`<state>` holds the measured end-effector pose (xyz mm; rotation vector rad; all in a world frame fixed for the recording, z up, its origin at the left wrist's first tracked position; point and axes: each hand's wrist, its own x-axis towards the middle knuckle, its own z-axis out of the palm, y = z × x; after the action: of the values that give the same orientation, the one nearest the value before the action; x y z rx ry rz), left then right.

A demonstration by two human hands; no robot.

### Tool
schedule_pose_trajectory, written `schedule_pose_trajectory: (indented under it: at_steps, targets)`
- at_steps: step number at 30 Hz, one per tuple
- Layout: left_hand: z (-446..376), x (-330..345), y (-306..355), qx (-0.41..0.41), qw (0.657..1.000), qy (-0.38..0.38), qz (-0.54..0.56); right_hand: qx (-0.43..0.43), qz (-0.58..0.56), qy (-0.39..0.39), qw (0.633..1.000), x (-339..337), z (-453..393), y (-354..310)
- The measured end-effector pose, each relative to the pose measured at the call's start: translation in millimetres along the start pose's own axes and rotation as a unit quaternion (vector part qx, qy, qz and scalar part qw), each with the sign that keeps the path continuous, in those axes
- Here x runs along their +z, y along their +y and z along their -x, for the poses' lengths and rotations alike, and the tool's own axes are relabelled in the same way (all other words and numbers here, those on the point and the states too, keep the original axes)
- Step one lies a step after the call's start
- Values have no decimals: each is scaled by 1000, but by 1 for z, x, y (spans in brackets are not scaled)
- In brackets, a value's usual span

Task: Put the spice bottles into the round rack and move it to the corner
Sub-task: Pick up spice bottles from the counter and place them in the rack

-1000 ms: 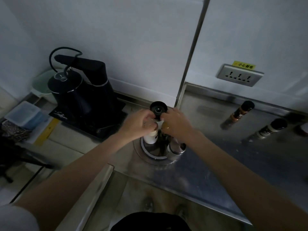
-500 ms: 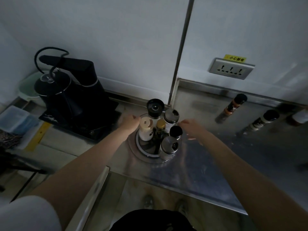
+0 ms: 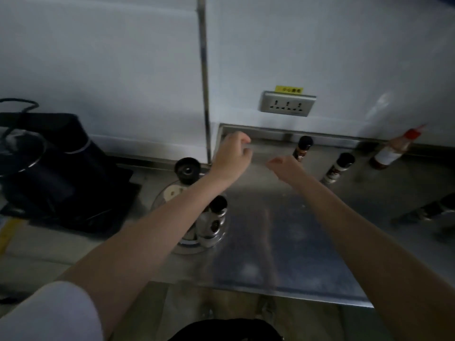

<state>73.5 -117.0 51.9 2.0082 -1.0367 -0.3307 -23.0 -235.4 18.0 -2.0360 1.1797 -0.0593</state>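
The round rack (image 3: 197, 248) stands on the steel counter (image 3: 283, 242) left of middle, with several spice bottles (image 3: 213, 223) in it and a black knob (image 3: 187, 167) on top. My left forearm crosses over it and hides part of it. My left hand (image 3: 232, 156) is near the back wall, fingers loosely curled, holding nothing. My right hand (image 3: 285, 168) hovers open beside a black-capped bottle (image 3: 302, 149). A second dark-capped bottle (image 3: 337, 168) and a red-capped bottle (image 3: 391, 151) stand further right along the wall.
A black kettle station (image 3: 61, 173) with a kettle (image 3: 19, 153) sits left of the rack. A wall socket (image 3: 288, 103) is above the counter's raised back edge. A dark object (image 3: 430, 210) lies at the far right. The counter's front edge (image 3: 270, 291) is close to me.
Both hands let go of the rack and moved right and back toward the wall and the loose bottles. The view swung right; the rack stays in place.
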Motion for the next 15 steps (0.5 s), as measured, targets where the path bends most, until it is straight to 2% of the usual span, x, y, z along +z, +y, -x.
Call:
schedule_pose_trajectory:
  at_steps: [2,5,7,9,12,15]
  targets:
    - [-10,34,20,20,997,-66,-28,11,78,41,996,-28,-3,23]
    - [-28,82,47,47,988,-130,-73,19,216,95,972,-74,-6,62]
    - [-43,111,57,62,979,-155,-117,46,261,92,960,-102,-15,90]
    - [-60,138,58,73,963,-179,-189,54,295,52,952,-118,-33,119]
    - [-85,171,57,44,943,-206,-256,-1,309,0,951,-125,-54,150]
    - [-109,196,52,25,935,-218,-280,-91,261,16,961,-124,-62,163]
